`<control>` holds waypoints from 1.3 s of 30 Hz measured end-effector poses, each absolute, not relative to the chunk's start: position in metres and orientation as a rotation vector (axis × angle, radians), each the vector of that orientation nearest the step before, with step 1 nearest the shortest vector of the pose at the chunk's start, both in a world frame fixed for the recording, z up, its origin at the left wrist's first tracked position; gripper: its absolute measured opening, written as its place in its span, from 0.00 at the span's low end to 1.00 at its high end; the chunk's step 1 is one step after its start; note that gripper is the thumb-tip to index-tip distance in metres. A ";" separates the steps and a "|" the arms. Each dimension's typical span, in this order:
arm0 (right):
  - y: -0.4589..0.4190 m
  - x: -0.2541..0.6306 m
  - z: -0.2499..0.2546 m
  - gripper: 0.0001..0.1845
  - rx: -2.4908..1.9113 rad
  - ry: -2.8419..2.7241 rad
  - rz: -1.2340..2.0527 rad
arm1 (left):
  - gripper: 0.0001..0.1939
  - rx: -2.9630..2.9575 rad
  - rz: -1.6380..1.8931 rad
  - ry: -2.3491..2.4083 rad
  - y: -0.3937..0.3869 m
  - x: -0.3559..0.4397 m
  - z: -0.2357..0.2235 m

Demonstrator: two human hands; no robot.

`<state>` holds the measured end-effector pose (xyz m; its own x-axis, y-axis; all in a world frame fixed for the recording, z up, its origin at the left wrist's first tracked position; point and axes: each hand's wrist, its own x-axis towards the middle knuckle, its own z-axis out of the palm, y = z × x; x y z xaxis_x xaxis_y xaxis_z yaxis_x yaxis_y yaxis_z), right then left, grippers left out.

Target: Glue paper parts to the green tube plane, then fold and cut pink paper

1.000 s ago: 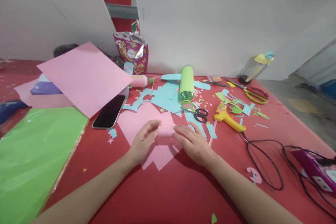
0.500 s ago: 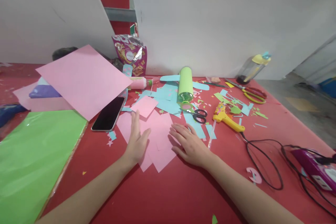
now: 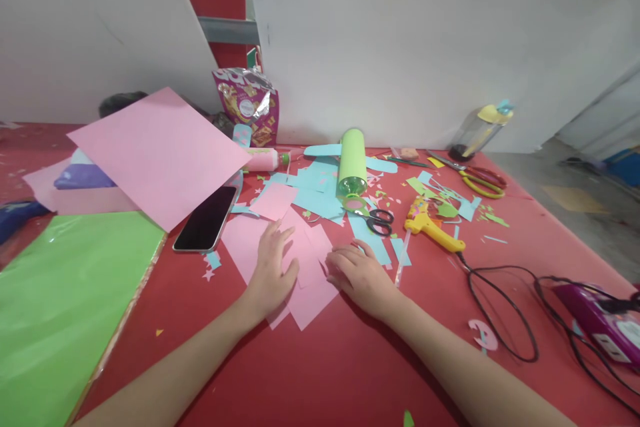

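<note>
Several overlapping pink paper sheets point(image 3: 310, 300) lie on the red table in front of me. My left hand point(image 3: 273, 273) rests over their left part, fingers apart, holding nothing. At the right edge of the sheets is my right hand point(image 3: 361, 277), palm down, its fingers slightly bent and holding nothing I can see. A smaller pink piece point(image 3: 274, 201) lies just beyond my left fingertips. Black-handled scissors point(image 3: 379, 221) sit beyond my right hand, on blue paper point(image 3: 373, 240). Behind them a green paper-wrapped bottle point(image 3: 353, 160) lies with blue strips at its sides.
A phone point(image 3: 206, 220), green sheets in clear wrap point(image 3: 75, 307) and a large pink sheet point(image 3: 163, 153) are on the left. Right are a yellow glue gun point(image 3: 434, 230) with its black cord, red-and-yellow-handled scissors point(image 3: 483, 181), a purple power strip point(image 3: 595, 320), a clear bottle point(image 3: 483, 133) and paper scraps.
My left hand has moved right and slightly nearer over the pink sheets. The fingers of my right hand have bent a little more. The other things stay in place.
</note>
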<state>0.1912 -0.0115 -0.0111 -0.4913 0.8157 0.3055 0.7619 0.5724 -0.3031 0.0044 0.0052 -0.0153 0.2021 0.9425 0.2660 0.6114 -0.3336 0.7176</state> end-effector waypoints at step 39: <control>0.024 0.256 -0.011 0.12 -1.873 -2.054 -0.082 | 0.17 1.325 0.783 1.179 0.004 0.005 0.002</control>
